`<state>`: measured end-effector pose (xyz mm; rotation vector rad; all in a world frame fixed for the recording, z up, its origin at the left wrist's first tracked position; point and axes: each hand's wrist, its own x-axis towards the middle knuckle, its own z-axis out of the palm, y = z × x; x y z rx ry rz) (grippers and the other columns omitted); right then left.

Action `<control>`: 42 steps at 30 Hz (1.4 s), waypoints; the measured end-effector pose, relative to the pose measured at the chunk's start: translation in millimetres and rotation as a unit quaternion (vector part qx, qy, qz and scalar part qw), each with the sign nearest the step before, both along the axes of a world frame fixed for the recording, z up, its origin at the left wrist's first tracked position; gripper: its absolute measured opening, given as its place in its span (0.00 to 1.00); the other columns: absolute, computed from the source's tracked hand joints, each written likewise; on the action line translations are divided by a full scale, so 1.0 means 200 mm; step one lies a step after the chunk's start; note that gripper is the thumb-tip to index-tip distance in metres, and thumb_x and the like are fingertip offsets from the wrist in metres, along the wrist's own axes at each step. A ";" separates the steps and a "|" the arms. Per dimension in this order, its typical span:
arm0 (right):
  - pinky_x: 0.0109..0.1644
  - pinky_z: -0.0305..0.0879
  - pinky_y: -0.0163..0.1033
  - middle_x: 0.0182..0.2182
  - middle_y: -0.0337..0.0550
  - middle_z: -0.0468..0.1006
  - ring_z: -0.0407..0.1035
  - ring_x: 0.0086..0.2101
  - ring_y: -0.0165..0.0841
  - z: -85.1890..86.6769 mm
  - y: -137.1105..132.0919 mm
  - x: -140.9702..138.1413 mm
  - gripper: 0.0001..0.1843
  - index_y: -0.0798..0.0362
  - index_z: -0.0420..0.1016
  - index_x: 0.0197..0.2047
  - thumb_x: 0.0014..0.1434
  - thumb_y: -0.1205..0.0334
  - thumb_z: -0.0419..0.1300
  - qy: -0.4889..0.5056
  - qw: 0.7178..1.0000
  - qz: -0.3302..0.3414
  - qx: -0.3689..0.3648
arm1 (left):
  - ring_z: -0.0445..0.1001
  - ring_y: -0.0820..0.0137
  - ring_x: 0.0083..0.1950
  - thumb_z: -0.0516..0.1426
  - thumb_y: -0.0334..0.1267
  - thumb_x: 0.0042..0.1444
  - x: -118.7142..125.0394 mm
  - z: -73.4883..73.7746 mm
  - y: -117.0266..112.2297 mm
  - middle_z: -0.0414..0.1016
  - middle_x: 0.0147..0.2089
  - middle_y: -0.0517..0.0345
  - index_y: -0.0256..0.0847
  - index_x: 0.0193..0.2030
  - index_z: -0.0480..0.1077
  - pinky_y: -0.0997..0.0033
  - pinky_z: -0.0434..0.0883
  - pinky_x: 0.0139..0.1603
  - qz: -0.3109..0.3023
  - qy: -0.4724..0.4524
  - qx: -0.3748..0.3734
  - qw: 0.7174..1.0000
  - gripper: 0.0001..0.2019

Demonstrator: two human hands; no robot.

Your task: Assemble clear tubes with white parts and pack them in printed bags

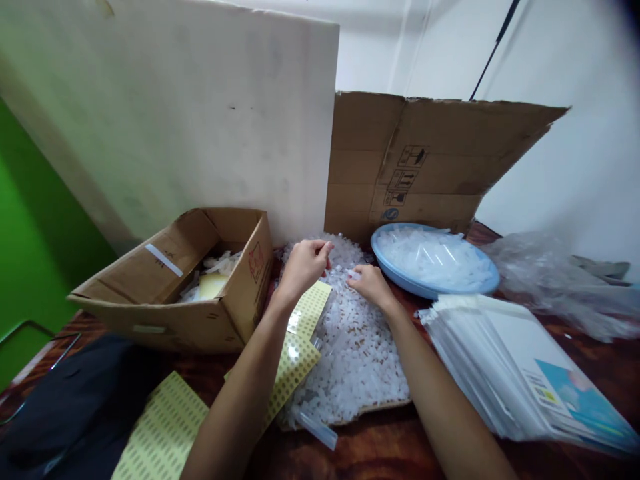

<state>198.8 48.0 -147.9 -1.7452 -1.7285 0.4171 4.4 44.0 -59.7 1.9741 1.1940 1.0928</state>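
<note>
- White plastic pieces (355,347) are what both our hands work in. Our left hand (303,267) rests at the far end of the heap with thumb and fingers drawn into a pinch; whether a piece sits between them we cannot tell.
- Our right hand (370,283) lies just beside it, not touching it. Its fingers curl down onto the heap and the tips are lost among the pieces, so its grip is unclear too.
- We judge the step in hand to be picking single pieces out of the loose pile. The heap lies on a flat card in the middle of the wooden table (380,447).
- A clean pick here calls for a fine fingertip pinch that lifts one piece free without dragging its neighbours.
- Yellow dotted sheets (307,310) lie under our left wrist, partly beneath the heap's edge.
- A blue basin (430,288) holding clear pieces stands just right of the hands.
- An open cardboard box (165,320) sits to the left, with scraps inside.
- A stack of clear sleeves (505,360) lies to the right, with crumpled film (550,273) behind it.
- A flattened carton (425,160) and a white board (200,120) stand at the back.
</note>
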 end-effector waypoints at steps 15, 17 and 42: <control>0.31 0.68 0.37 0.30 0.43 0.82 0.71 0.28 0.32 0.48 -0.25 -0.12 0.13 0.56 0.84 0.39 0.57 0.54 0.69 0.260 0.938 0.085 0.213 | 0.76 0.71 0.27 0.54 0.64 0.64 0.07 0.03 -0.05 0.79 0.32 0.48 0.33 0.36 0.76 0.73 0.70 0.28 -0.185 -0.206 -0.202 0.939 0.30; 0.35 0.72 0.38 0.33 0.44 0.85 0.75 0.31 0.35 0.48 -0.25 -0.12 0.11 0.55 0.85 0.39 0.59 0.55 0.69 0.257 0.936 0.101 0.220 | 0.76 0.73 0.29 0.58 0.61 0.63 0.06 0.04 -0.05 0.79 0.32 0.50 0.33 0.35 0.77 0.74 0.71 0.31 -0.190 -0.237 -0.194 0.933 0.28; 0.34 0.68 0.38 0.34 0.43 0.83 0.77 0.32 0.38 0.50 -0.29 -0.08 0.17 0.50 0.70 0.48 0.58 0.59 0.69 0.222 0.956 0.142 0.131 | 0.82 0.65 0.43 0.73 0.41 0.48 0.09 0.10 -0.13 0.82 0.41 0.52 0.39 0.43 0.70 0.66 0.78 0.46 -0.225 -0.284 -0.026 0.932 0.21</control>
